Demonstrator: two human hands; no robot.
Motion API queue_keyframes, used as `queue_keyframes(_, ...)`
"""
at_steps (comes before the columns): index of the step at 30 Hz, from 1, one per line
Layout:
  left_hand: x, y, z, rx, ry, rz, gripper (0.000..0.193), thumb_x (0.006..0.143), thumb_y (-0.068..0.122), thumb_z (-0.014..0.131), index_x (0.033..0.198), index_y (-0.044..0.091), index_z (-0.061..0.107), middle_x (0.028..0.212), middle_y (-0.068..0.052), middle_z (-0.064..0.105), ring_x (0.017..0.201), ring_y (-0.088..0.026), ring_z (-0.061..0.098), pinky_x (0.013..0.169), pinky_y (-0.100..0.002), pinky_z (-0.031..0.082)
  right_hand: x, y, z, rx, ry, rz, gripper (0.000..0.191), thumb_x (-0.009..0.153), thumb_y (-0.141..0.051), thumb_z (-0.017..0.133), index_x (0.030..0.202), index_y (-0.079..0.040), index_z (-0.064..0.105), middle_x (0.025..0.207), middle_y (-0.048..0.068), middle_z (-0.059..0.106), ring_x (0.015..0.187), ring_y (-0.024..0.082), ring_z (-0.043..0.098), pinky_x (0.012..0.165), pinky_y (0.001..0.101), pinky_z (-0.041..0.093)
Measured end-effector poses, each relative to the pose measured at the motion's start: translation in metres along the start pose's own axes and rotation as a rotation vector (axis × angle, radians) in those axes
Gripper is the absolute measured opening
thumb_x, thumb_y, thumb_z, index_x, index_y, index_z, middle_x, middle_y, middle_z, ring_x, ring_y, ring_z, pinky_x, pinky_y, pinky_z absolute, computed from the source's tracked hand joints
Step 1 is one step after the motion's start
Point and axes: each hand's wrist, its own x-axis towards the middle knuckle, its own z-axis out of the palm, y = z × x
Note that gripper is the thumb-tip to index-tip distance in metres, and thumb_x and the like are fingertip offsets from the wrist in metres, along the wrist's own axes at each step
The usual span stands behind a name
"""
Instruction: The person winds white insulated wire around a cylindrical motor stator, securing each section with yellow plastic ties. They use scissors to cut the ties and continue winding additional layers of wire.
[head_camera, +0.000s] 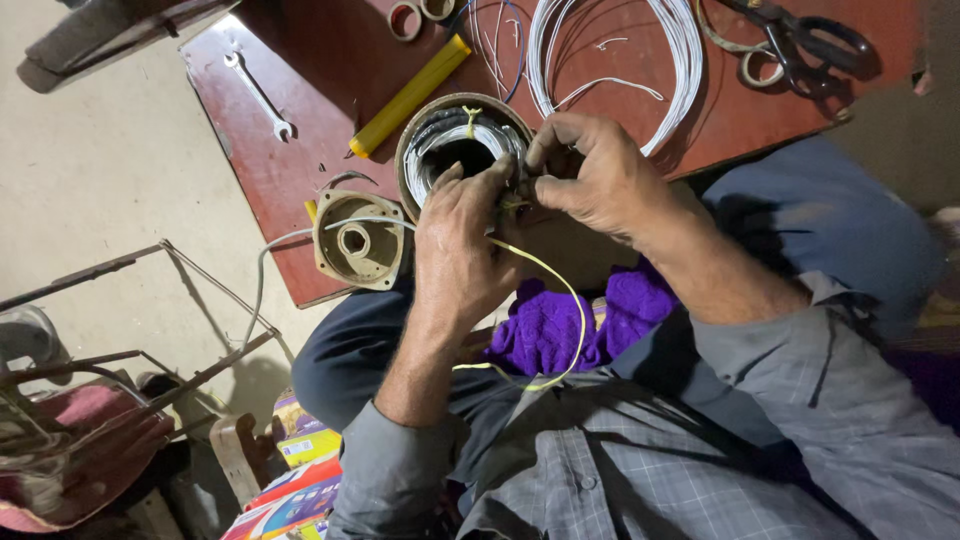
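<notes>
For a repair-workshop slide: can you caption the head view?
Both hands, left and right, work a yellow cord at a wound stator on a red table.

Your one head camera looked steeply down from close above your lap, facing forward over your knees to the red board (300, 170) and floor (90, 160) beyond. Your hands filled the middle. No second view shared anything.

You have a red-brown table (300, 170), yellow tube (410, 95), white wire coil (680, 60), purple cloth (560, 325), grey checked shirt (620, 470).
</notes>
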Motion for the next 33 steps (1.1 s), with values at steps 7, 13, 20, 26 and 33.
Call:
queue_keyframes(7,0.002,-0.004,-0.006,-0.061,-0.045,-0.064,0.071,0.081,0.002,0.066,0.149,0.002,0.048,0.101,-0.017,0.069,0.102,-0.039,0.067,0.116,-0.053,0.046,0.0,0.003,0.008,0.315,-0.021,-0.03,0.024,0.086,0.007,0.069,0.108,-0.004,0.066,0.103,-0.001,0.068,0.096,0.009,0.067,0.088,0.0245,0.058)
queue_keyframes(13,0.005,-0.01,-0.014,-0.072,-0.085,0.005,0.083,0.079,0.002,0.068,0.157,0.008,0.04,0.11,-0.017,0.071,0.107,-0.038,0.066,0.117,-0.051,0.047,-0.007,-0.018,0.002,-0.321,0.075,-0.295,0.035,0.086,-0.002,0.085,0.118,-0.002,0.07,0.108,0.008,0.067,0.099,0.019,0.07,0.084,0.0308,0.058)
queue_keyframes(20,0.005,-0.008,-0.014,-0.103,-0.068,-0.023,0.092,0.075,0.007,0.076,0.157,0.009,0.036,0.111,-0.014,0.071,0.117,-0.038,0.064,0.106,-0.047,0.049,-0.014,-0.033,-0.006,-0.897,0.008,-0.718,0.035,0.071,-0.007,0.069,0.103,0.007,0.072,0.115,0.018,0.065,0.098,0.032,0.068,0.08,0.0436,0.057)
queue_keyframes(26,0.004,-0.005,-0.014,-0.142,-0.082,-0.03,0.091,0.08,0.005,0.075,0.161,0.009,0.033,0.108,-0.013,0.071,0.114,-0.036,0.066,0.103,-0.046,0.052,-0.019,-0.025,-0.004,-0.951,-0.012,-0.844,0.021,0.069,-0.015,0.065,0.079,0.003,0.066,0.105,0.014,0.064,0.086,0.03,0.064,0.075,0.0459,0.054)
queue_keyframes(33,0.005,-0.005,-0.016,-0.189,-0.081,-0.003,0.096,0.08,0.006,0.078,0.162,0.007,0.029,0.107,-0.014,0.07,0.11,-0.036,0.065,0.099,-0.046,0.052,-0.027,-0.021,0.002,-1.046,-0.018,-0.832,0.017,0.073,-0.016,0.066,0.069,0.0,0.062,0.094,0.01,0.059,0.079,0.027,0.06,0.068,0.0435,0.051)
